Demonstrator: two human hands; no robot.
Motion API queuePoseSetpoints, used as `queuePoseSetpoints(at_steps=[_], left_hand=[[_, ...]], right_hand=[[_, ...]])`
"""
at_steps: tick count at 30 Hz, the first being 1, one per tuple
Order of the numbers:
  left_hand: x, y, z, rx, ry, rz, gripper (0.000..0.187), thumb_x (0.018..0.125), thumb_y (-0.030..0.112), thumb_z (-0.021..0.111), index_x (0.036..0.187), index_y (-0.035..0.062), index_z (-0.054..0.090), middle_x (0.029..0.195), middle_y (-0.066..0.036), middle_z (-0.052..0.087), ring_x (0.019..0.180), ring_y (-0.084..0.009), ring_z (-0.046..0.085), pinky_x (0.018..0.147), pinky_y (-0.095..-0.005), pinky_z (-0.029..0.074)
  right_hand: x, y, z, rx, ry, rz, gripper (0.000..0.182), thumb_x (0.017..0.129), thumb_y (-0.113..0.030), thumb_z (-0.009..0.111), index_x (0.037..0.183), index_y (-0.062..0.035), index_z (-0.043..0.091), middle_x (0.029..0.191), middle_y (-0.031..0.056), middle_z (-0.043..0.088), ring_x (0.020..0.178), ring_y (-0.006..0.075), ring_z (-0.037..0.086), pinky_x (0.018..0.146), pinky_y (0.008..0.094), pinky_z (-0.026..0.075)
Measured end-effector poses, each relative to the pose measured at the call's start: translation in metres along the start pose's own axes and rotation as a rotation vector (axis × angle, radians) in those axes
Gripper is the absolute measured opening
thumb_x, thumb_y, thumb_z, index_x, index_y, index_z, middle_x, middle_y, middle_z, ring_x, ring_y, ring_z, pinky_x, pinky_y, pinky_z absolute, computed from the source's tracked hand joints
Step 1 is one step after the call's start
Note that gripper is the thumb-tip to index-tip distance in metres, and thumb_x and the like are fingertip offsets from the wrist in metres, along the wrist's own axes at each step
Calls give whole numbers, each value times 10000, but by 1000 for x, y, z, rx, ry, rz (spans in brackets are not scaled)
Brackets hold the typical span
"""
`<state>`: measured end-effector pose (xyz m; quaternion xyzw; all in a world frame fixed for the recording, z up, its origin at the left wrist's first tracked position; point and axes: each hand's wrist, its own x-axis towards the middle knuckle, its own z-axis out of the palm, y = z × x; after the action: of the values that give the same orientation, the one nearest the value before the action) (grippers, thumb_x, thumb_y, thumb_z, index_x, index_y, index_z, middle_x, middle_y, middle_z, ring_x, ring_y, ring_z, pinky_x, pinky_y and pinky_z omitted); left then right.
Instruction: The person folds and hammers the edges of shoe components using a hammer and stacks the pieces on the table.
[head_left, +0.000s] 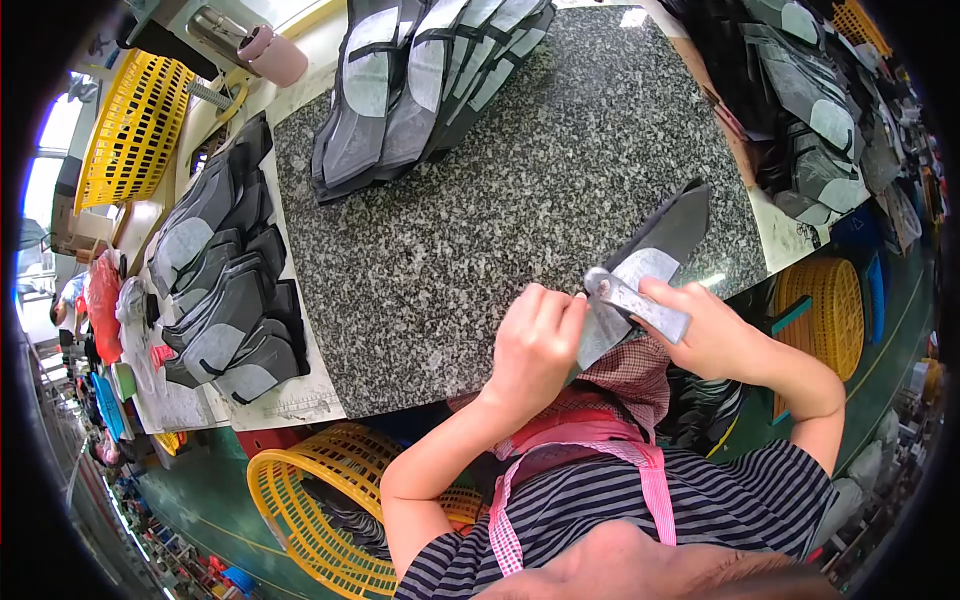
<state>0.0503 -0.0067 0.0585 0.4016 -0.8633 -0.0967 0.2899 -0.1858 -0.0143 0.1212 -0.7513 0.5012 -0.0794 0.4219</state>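
In the head view, a dark grey shoe-upper piece point(685, 222) with a light grey patch lies across the front right edge of the speckled stone slab point(480, 240). My right hand point(705, 330) is closed around a hammer; its metal head point(645, 305) is over the piece's pale area. Most of the handle is hidden by my fingers. My left hand point(540, 345) is closed at the piece's left edge, its fingertips pinching the material close to the hammer head.
Overlapping stacks of similar pieces lie at the slab's back point(390, 90), on the left ledge point(225, 280) and at the far right point(810, 110). Yellow baskets stand below the front edge point(300, 490), at right point(835, 310) and at upper left point(135, 130). A pink-capped jar point(272, 55) stands behind.
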Motion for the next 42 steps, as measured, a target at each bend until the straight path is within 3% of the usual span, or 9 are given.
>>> queuePoseSetpoints(at_steps=[8,12,18,24,29,32,36,40,42], left_hand=[[-7,1,-8,-21,-38,-67,176,772,48,675,934,-21,687,865,-92,594,858,-263,579,704,-365,482],[-4,-7,-22,-35,-109,-47,196,772,59,681,954,-13,694,881,-88,606,869,-258,583,727,-365,473],[-11,-6,-23,96,-150,35,191,794,78,671,971,17,708,915,-64,644,889,-243,595,745,-367,470],[-16,-19,-40,-160,-198,-208,161,805,105,760,952,52,720,873,-39,667,839,-247,601,719,-390,486],[-32,-10,-32,16,-122,10,253,733,48,685,979,-9,709,936,-96,661,845,-269,607,703,-374,516],[-28,-19,-36,-137,-89,-37,221,744,50,724,960,0,720,913,-85,664,845,-268,604,710,-376,522],[-23,-25,-50,-208,-181,-183,184,742,61,807,904,10,736,875,-69,671,861,-262,601,732,-371,524],[-33,-14,-47,92,-190,29,204,741,83,813,929,29,755,876,-63,673,857,-261,593,720,-352,515],[-37,-21,-49,127,-194,60,221,747,80,777,963,34,757,908,-60,676,859,-252,592,717,-353,511]], right_hand=[[-7,-20,-5,167,132,-102,286,852,-5,569,1138,-10,573,785,270,649,793,488,664,638,497,516],[3,-16,2,-30,-101,35,228,879,-43,542,1100,12,547,763,271,637,755,495,649,653,552,509],[0,-25,-1,154,217,-116,136,965,-94,588,1064,0,581,830,239,636,781,455,662,642,498,519],[5,-24,10,-39,-68,34,196,900,-77,552,1082,-5,537,703,240,639,703,469,666,615,546,528],[3,-40,4,128,123,-94,186,917,-46,611,1083,3,543,747,198,652,777,445,693,607,453,536],[5,-34,21,-67,-185,23,242,901,-26,626,1103,17,499,770,261,650,785,482,666,611,526,501],[7,-26,19,1,-129,48,215,925,-62,610,1088,14,492,760,268,640,771,494,656,621,563,485],[6,-43,17,82,32,-123,200,971,-141,579,1063,16,497,691,267,616,715,500,642,612,548,512],[9,-38,30,-19,-207,-52,200,962,-131,586,1054,20,491,690,268,619,708,495,645,608,535,514]])
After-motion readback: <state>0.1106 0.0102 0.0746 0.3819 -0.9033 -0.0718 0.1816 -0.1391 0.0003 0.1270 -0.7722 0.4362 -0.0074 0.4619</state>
